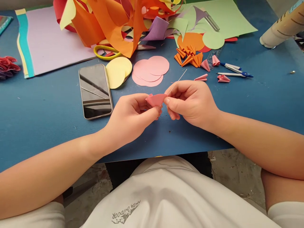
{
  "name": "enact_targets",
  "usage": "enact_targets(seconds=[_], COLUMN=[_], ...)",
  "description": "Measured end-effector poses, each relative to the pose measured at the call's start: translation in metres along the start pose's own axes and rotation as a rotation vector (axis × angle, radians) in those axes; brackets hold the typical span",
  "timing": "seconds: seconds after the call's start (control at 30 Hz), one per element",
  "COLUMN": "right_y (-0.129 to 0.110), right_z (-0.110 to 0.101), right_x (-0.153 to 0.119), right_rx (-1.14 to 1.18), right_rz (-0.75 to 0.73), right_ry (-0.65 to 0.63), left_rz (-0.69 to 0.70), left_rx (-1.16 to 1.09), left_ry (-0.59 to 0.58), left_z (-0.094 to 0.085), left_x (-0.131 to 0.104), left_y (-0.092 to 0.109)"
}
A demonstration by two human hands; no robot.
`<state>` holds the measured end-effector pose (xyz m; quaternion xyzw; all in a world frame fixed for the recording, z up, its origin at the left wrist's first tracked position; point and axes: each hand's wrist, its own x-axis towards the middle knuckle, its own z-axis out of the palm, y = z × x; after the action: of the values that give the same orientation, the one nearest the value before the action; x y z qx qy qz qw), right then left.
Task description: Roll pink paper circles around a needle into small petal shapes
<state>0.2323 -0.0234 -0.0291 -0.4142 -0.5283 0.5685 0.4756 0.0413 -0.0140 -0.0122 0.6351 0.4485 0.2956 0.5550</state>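
My left hand [131, 115] grips the pink paper [156, 99], its thumb and fingers pinched on the left part. My right hand [193, 99] has thumb and forefinger closed at the paper's right tip, next to the lower end of a thin stick [177, 82], which slants up and to the right. Whether the fold is fastened, I cannot tell. The pink paper is held between my two hands, above the worktop [47, 139] and near its front edge.

Beyond my hands, overlapping pink circles [152, 71] lie flat. To their left are yellow circles [116, 72], touching the right edge of a phone [95, 91]. Behind these I note scissors [108, 53] with yellow handles, partly covered by a heap of paper scraps [102, 23], mainly orange. A lilac sheet [54, 38] lies at far left.

Beyond my right hand, orange cones [188, 57] are grouped together, with pink cones [205, 65] just beside them. Pens [234, 74] lie among the pink cones. A bottle [282, 25] stands at far right.
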Motion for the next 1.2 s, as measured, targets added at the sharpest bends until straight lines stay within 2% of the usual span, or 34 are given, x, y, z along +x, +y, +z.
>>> enact_targets(seconds=[0.6,0.9,1.07,1.2], right_y=[-0.004,0.0031,0.0016,-0.0034], right_z=[-0.0018,-0.0025,-0.002,-0.0017], right_x=[-0.0001,-0.0035,-0.0038,-0.0038], right_rx=[-0.053,-0.013,-0.038,-0.052], right_rz=[0.011,-0.063,-0.071,-0.066], right_ry=[-0.056,-0.051,-0.017,-0.069], left_rz=[-0.129,-0.096,-0.069,-0.024], left_rx=[-0.256,-0.15,-0.167,-0.06], left_ry=[-0.113,-0.157,-0.12,-0.103], left_z=[-0.0038,-0.0037,-0.0042,-0.0048], left_x=[0.0034,0.0023,0.0056,0.0065], left_y=[0.0017,0.0037,0.0036,0.0022])
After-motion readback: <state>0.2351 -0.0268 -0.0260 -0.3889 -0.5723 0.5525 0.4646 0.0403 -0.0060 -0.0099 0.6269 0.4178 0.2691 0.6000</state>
